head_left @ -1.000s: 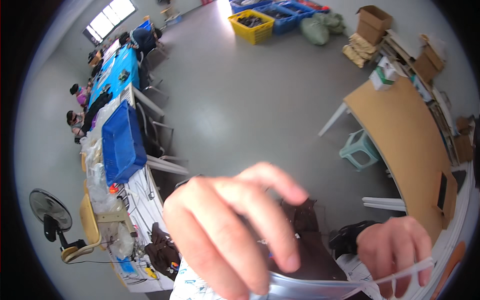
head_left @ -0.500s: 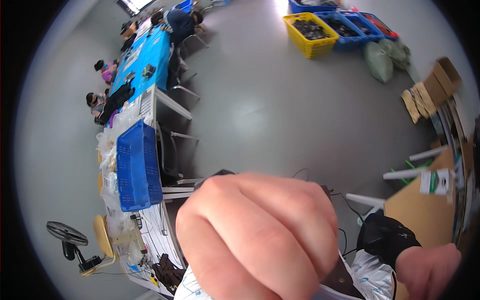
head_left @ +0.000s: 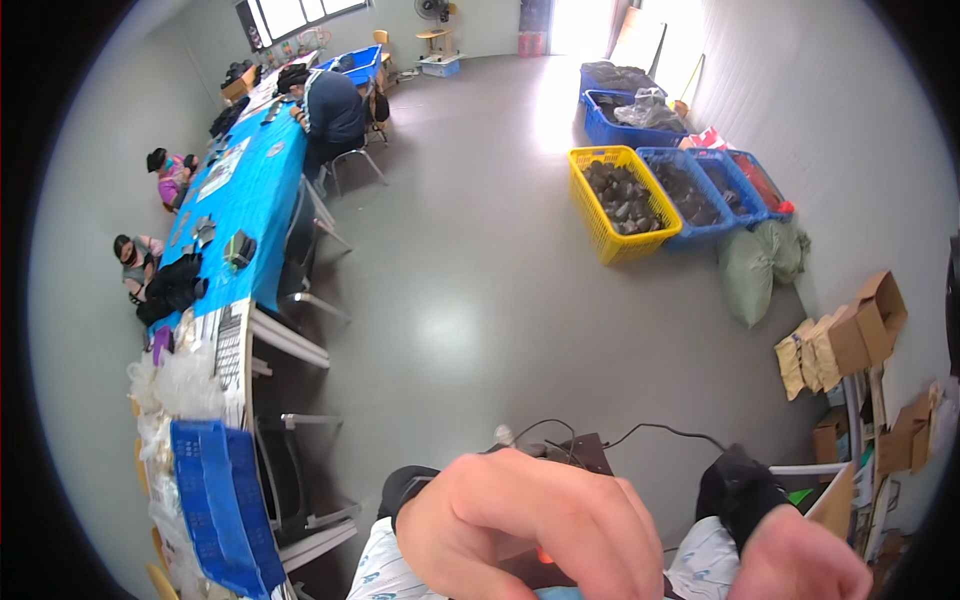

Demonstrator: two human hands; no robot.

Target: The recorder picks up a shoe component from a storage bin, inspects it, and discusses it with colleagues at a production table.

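My left hand (head_left: 535, 520) looms large at the lower middle, very close, its fingers curled in. A small orange-red spot (head_left: 545, 554) shows in the gap under its fingers, with a sliver of light blue (head_left: 560, 593) below. What the fingers hold, if anything, is hidden. At the lower right, my right hand (head_left: 805, 560) is raised past a black cuff (head_left: 738, 495) and blurred, its fingers partly cut off by the dark rim. White patterned cloth (head_left: 702, 558) shows by both arms.
Along the left runs a long table with a blue cover (head_left: 250, 190), where several people work. A blue crate (head_left: 225, 510) stands nearer. Across the grey floor are a yellow crate (head_left: 612, 240), blue crates and green sacks (head_left: 750, 275). Cardboard boxes (head_left: 868, 320) line the right; a black cable (head_left: 660, 428) lies ahead.
The view has tilted up, so crates and table sit lower and the far window shows. My left hand has shifted down and right in the picture; my right hand has shifted left.
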